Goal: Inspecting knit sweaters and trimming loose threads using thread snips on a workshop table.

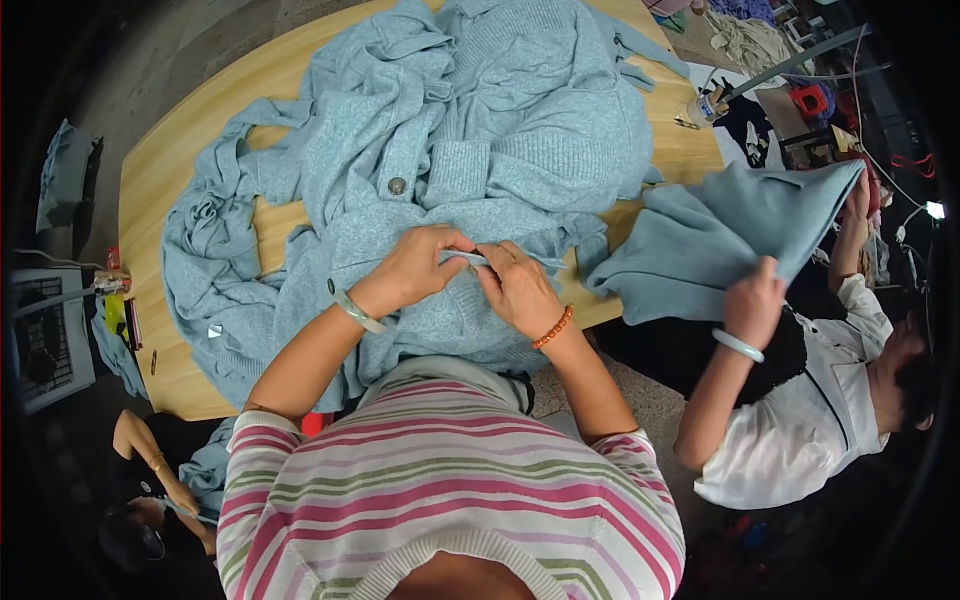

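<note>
A light blue-grey knit cardigan (440, 330) lies in front of me, part of it draped over the table's near edge. Both my hands pinch a narrow edge of it close together. My left hand (415, 268), thumb and fingertips pressed together, grips one end of this pale strip. On the other end my right hand (520, 288) is closed, its fingers bent over the knit. Just beyond them, a large dark button (397, 186) shows on the same-coloured knitwear. The fingers hide part of the pinched edge.
A big heap of blue-grey knitwear (540, 110) covers much of the wooden table (170, 150). At right, a co-worker in a white shirt (800, 440) holds up a blue-grey garment (720, 230). Another person in black (150, 460) handles similar fabric at lower left. A jar (703, 108) stands near the far-right edge.
</note>
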A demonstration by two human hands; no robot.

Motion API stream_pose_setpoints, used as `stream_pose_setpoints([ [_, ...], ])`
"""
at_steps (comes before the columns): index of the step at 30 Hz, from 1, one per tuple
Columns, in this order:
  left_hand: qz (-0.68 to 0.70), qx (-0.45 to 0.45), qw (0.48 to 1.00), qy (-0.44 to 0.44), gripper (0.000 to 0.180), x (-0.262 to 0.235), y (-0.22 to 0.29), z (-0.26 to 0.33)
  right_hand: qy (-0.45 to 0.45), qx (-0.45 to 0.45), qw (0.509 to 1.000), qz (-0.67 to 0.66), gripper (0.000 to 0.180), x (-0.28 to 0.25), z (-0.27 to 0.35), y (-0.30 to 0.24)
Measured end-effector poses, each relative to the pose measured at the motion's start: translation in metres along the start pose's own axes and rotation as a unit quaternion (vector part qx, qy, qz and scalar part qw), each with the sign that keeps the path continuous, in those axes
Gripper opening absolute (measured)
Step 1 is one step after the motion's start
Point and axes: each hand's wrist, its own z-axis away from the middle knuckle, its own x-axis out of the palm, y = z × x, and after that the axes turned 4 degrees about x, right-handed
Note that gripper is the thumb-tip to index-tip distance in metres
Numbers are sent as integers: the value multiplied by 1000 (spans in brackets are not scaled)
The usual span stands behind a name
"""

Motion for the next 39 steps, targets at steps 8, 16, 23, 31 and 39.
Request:
stream_pose_setpoints([
  [8, -11, 54, 997, 48, 12, 2, -20, -1, -64, 4, 996, -65, 22, -4, -2, 2],
  [16, -49, 47, 997, 36, 15, -1, -25, -4, -18, -29, 999, 14, 22, 12, 3, 8],
  [23, -57, 31, 997, 41, 15, -1, -22, -4, -26, -25, 999, -17, 22, 10, 3, 8],
  [31, -34, 33, 998, 49, 14, 0, -25, -6, -11, -47, 997, -56, 10, 8, -3, 4],
  [39, -329, 33, 935, 132, 12, -1, -6, -8, -39, 70, 994, 69, 23, -12, 32, 36],
])
